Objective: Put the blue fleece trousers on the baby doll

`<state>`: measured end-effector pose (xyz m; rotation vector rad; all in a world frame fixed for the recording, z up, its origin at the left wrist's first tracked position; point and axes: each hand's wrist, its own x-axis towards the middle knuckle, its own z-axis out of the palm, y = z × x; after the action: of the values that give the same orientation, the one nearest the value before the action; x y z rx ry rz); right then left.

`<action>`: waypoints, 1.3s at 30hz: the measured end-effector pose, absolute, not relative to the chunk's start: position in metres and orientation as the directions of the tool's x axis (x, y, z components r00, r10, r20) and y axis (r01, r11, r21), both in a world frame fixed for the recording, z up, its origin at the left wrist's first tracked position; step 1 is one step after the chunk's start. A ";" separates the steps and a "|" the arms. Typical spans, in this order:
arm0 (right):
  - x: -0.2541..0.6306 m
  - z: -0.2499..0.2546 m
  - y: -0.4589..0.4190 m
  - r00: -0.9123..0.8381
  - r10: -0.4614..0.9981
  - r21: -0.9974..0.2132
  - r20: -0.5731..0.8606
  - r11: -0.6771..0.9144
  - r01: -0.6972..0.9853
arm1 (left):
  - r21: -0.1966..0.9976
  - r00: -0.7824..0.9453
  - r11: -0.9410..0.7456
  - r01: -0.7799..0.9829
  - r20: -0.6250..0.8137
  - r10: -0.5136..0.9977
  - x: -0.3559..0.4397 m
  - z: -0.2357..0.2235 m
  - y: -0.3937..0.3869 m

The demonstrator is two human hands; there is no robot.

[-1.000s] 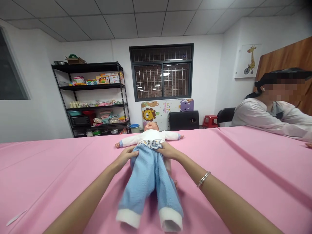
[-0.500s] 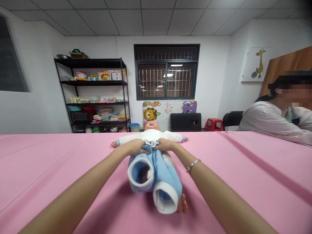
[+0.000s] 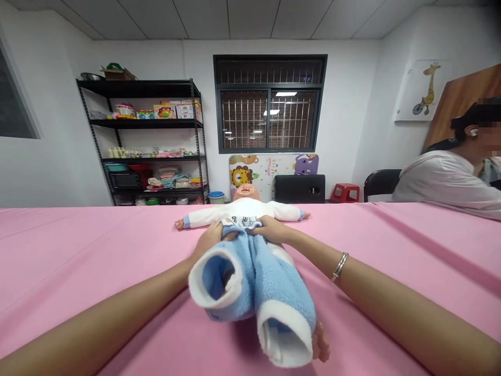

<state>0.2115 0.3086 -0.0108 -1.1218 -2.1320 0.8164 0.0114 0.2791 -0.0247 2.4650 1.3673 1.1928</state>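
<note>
Blue fleece fills the middle of the head view: the blue trousers (image 3: 254,282) run from the frame's centre down toward the lower edge, their white cuffs gaping at us. We see the baby doll (image 3: 242,211) lying on its back on the pink tablecloth (image 3: 97,250), head toward the top of the frame, arms spread left and right, so its long axis points straight away from us.

Our left hand (image 3: 209,237) grips the waistband on the left side of the doll's hips, and our right hand (image 3: 270,230) pinches it on the right side; the two hands sit close, one on each side of the waist, both closed on the fleece. Both are about equally near. One bare doll foot (image 3: 321,344) pokes out beside the right cuff, low in the frame.

At the right edge, another person's sleeve (image 3: 442,183) rests on the table, well apart.
</note>
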 end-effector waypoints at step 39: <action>0.206 -0.026 0.280 -0.459 0.791 -0.743 0.406 0.577 0.337 | 0.579 0.578 -0.592 0.560 0.239 0.780 -0.027 -0.003 0.283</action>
<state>0.2057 0.2796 -0.0256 -0.8975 -2.0428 0.7537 -0.0265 0.2832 -0.0032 2.3659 1.0756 0.6677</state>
